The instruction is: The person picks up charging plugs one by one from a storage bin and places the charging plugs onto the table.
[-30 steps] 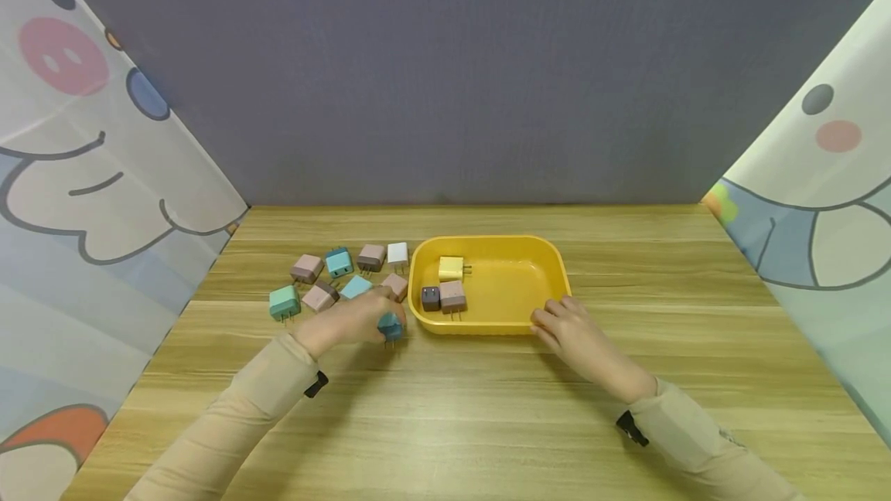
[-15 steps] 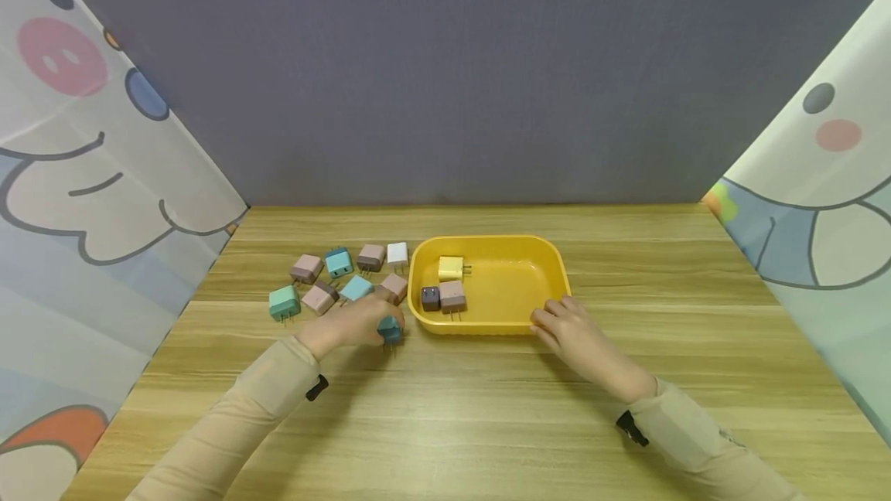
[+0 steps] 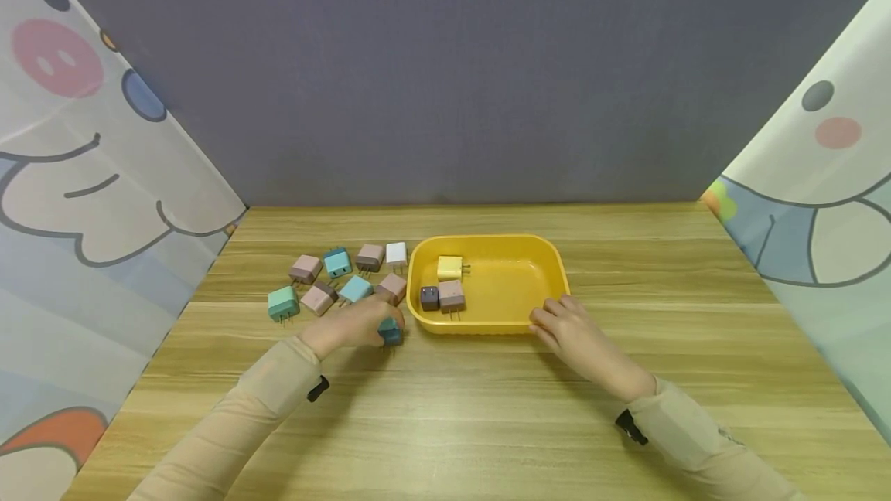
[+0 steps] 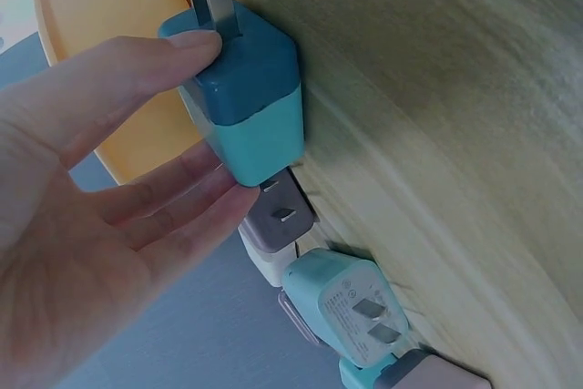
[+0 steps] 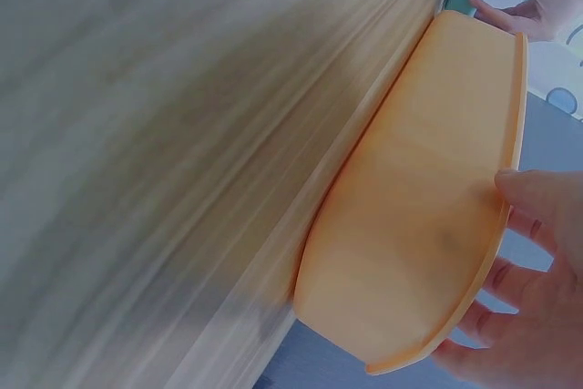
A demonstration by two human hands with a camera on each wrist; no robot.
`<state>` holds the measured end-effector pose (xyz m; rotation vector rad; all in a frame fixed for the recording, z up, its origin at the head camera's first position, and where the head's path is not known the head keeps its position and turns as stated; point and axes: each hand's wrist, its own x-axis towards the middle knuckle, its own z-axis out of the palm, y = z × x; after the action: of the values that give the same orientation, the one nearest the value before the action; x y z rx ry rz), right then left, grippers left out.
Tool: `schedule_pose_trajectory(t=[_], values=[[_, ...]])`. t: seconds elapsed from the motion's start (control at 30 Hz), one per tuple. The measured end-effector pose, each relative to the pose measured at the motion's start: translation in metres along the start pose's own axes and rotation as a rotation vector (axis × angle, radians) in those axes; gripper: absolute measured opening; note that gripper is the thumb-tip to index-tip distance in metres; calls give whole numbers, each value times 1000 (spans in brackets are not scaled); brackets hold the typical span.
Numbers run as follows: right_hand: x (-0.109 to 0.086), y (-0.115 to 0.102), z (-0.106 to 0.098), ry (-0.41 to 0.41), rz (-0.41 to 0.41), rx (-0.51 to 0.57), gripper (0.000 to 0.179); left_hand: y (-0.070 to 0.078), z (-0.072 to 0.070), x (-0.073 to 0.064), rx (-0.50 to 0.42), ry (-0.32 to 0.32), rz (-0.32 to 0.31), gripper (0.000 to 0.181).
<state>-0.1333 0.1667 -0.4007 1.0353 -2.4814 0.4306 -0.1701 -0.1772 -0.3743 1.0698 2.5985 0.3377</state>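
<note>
My left hand pinches a two-tone blue and teal charger plug between thumb and fingers, just left of a yellow plastic tray. In the left wrist view, the thumb lies on the darker end of the charger plug, near its two metal prongs, and fingertips meet the teal end. My right hand grips the tray's near right rim; the right wrist view has the thumb on the outer wall and fingers over the rim. Inside the tray, toward its left, sit a yellow plug, a dark plug and a pink one.
Several more charger plugs lie on the wooden table left of the tray, among them a green one, a light blue one and a white one. A grey partition rises behind the table, with cartoon-printed cloths on both sides.
The left hand keeps its hold on the blue charger plug, which has tilted slightly between the fingers. The right hand stays on the tray rim.
</note>
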Motion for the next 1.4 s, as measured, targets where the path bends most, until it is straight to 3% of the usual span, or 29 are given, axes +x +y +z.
schedule_pose_trajectory(t=[0.77,1.17,1.4], values=[[1,1,0,-9,9,4,14,2,1,0,13,0,-64,31],[1,0,0,-21,12,5,14,1,-1,0,-1,68,-10,26],[0,0,0,-18,14,10,14,5,-10,1,11,56,-36,23]])
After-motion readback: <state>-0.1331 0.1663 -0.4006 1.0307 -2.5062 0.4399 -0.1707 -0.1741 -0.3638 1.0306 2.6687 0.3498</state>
